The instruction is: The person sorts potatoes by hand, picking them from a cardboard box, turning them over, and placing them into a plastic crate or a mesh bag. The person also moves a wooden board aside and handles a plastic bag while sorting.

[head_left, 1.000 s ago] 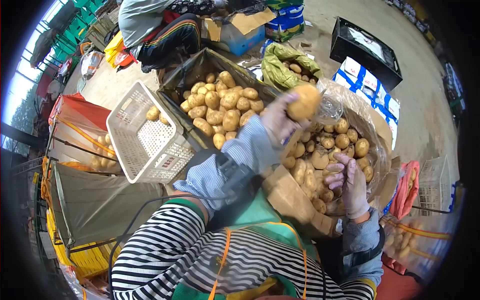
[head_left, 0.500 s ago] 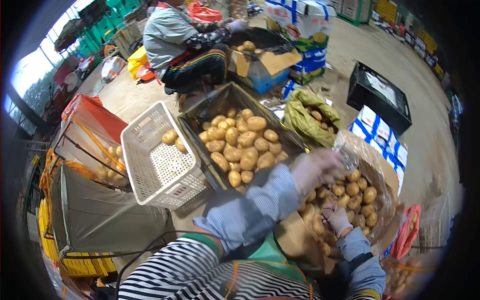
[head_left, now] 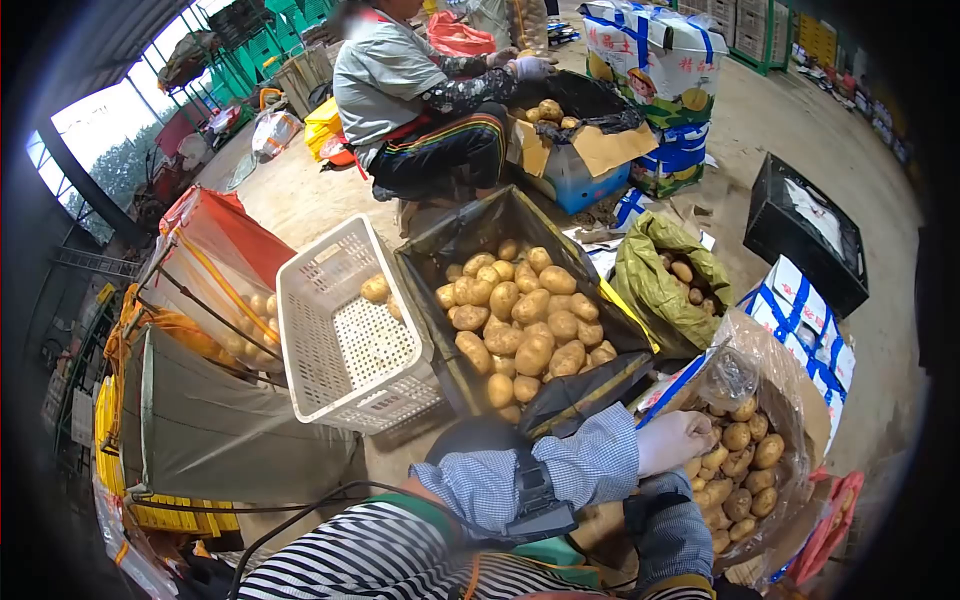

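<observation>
Head view | left hand (head_left: 676,442) over potatoes (head_left: 737,436) | long axes mixed

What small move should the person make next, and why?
I would lower the left hand and close it on one of the potatoes in the plastic-lined box. Its bent fingers are right by them and no potato shows in it, though its palm is hidden. What the right hand holds, beyond its sleeve, I can't tell.

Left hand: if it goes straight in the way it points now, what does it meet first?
Probably the potatoes just beyond the left hand; depth is unclear, so it may pass above them.
</observation>
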The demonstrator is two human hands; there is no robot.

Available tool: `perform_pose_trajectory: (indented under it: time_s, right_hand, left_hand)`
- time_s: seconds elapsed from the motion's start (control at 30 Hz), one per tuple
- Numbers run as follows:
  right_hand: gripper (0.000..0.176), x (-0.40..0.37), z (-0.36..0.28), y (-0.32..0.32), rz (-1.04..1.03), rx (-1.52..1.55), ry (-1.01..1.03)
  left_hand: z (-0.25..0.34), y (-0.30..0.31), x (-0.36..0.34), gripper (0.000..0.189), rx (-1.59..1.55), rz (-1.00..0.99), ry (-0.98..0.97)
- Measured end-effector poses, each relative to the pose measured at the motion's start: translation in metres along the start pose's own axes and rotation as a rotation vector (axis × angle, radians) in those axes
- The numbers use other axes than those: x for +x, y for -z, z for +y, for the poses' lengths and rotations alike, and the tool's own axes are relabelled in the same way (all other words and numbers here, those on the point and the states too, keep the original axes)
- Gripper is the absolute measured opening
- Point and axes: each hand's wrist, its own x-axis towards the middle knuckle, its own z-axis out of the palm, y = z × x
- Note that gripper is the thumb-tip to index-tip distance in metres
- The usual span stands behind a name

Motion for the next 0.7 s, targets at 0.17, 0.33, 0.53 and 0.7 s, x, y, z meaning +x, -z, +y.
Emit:
perform_pose_trajectory:
  time_s: [0.17,0.33,0.53,0.7]
  right_hand:
    - [0.04,-0.004,0.001,0.004,0.006,0.093,0.008]
    - [0.041,-0.015,-0.001,0.057,0.009,0.732,0.15]
    - [0.06,-0.147,-0.055,0.217,0.086,0.874,0.005]
    - [0.081,-0.22,-0.075,0.229,0.406,1.004,0.383]
  left_hand:
    - [-0.005,-0.001,0.006,0.044,-0.059,-0.047,0.001]
    - [-0.009,0.006,0.008,0.044,-0.039,0.013,0.016]
    - [-0.007,0.003,-0.003,0.034,-0.187,-0.021,0.062]
    - [-0.022,-0.036,-0.029,0.052,-0.683,-0.5,0.182]
